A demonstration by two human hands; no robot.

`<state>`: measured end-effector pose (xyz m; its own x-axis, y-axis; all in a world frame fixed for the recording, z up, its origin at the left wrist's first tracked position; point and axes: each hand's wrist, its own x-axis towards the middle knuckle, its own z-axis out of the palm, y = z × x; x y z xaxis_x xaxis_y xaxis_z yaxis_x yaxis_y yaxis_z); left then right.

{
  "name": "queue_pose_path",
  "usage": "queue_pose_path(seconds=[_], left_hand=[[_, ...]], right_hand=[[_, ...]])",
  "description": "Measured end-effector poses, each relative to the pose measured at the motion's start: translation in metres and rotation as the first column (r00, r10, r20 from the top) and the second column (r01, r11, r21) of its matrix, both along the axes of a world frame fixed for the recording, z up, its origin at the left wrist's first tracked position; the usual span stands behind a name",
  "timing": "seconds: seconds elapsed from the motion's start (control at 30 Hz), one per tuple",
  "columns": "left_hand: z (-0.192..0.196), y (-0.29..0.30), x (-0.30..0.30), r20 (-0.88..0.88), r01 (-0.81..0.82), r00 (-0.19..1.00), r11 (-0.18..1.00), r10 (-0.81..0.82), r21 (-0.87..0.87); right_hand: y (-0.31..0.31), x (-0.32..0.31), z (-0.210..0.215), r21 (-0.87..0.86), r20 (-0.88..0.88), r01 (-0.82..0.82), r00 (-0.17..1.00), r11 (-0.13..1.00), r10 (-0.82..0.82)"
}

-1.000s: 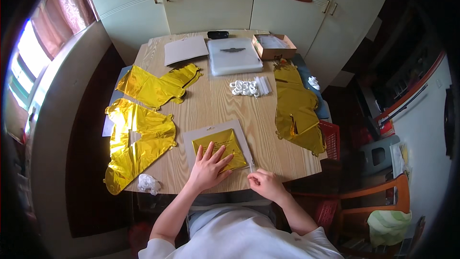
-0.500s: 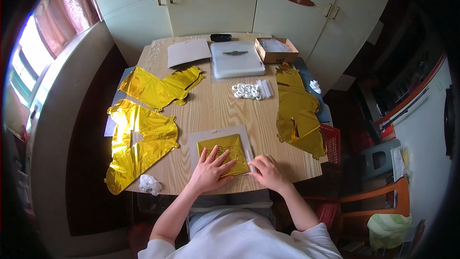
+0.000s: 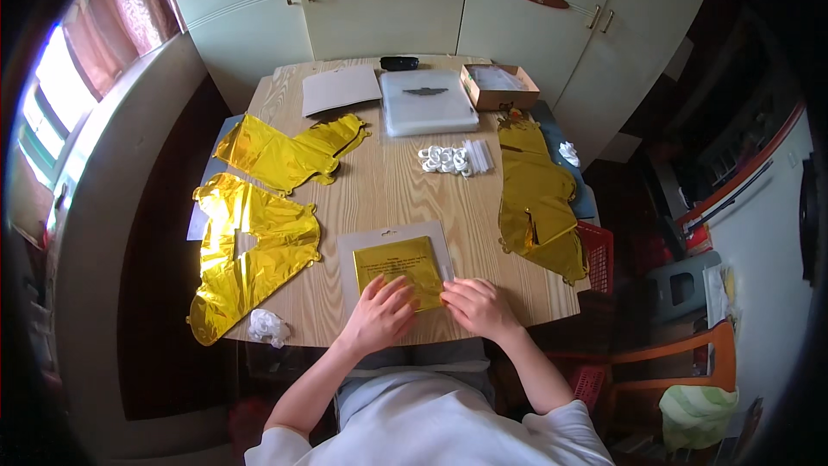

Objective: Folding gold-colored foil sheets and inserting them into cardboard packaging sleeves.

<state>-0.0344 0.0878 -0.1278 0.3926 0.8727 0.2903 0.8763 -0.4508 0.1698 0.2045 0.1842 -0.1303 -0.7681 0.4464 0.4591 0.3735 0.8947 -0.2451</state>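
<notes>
A folded gold foil packet (image 3: 395, 261) with dark print lies on a grey card (image 3: 348, 263) that has a hanging slot at its top, near the table's front edge. My left hand (image 3: 379, 315) rests over the packet's lower edge, its fingers slightly bent and apart, not wrapped round anything. At the packet's right side is my right hand (image 3: 481, 306), with its fingertips pressed together at the edge. A narrow pale strip (image 3: 446, 267) shows just above those fingertips; whatever they pinch is hidden.
Unfolded gold foil balloons (image 3: 259, 250) spread on the left, another foil balloon (image 3: 539, 190) on the right. Farther back are white rings (image 3: 444, 160), clear strips (image 3: 477, 156), a stack of clear bags (image 3: 429, 112), grey cards (image 3: 341, 91), a cardboard box (image 3: 498, 99) and a black object (image 3: 399, 62).
My left hand has slid back toward me off the packet's middle, baring its print, and its fingers have drawn in. My right fingers have shifted slightly left onto the packet's right edge.
</notes>
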Motion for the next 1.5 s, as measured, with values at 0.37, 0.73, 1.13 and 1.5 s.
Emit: queue_pose_path(seconds=[0.37, 0.73, 1.13, 1.5], left_hand=[[0.009, -0.022, 0.035, -0.033, -0.075, 0.996, 0.990, 0.080, 0.117], [0.001, -0.022, 0.024, -0.043, -0.088, 0.995, 0.996, 0.088, 0.007], [0.008, -0.032, 0.006, 0.047, -0.029, 0.998, 0.999, 0.030, -0.037], [0.007, -0.065, -0.048, 0.099, -0.174, 0.979, 0.982, 0.181, -0.074]], right_hand=[[-0.002, -0.004, -0.005, 0.095, -0.014, 0.034, 0.999, 0.995, -0.033], [-0.005, -0.003, -0.006, 0.075, -0.026, 0.044, 0.999, 0.996, -0.042], [-0.005, -0.002, -0.006, 0.037, -0.014, 0.027, 1.000, 0.999, -0.026], [-0.006, 0.006, -0.005, -0.052, 0.055, 0.012, 0.998, 0.999, -0.009]])
